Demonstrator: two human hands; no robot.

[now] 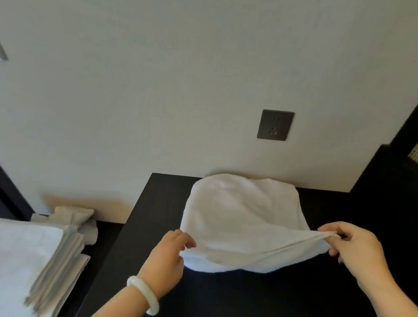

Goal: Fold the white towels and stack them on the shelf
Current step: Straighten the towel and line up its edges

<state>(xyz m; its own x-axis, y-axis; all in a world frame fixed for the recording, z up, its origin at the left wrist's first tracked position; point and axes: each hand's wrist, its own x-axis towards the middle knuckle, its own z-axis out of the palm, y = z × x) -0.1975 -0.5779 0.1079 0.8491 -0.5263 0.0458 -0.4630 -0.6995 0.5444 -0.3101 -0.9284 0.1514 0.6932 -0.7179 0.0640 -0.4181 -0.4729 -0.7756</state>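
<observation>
On black tabletop: white terry towel. My left hand at towel's near-left edge, my right hand at near-right corner. Left of towel: stack of folded white towels; behind it, dark square wall socket.

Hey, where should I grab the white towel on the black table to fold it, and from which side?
Take the towel by the two ends of its near edge, coming from the front. That edge is raised and taut between the left hand and right hand; the far part lies slack on the table.
</observation>
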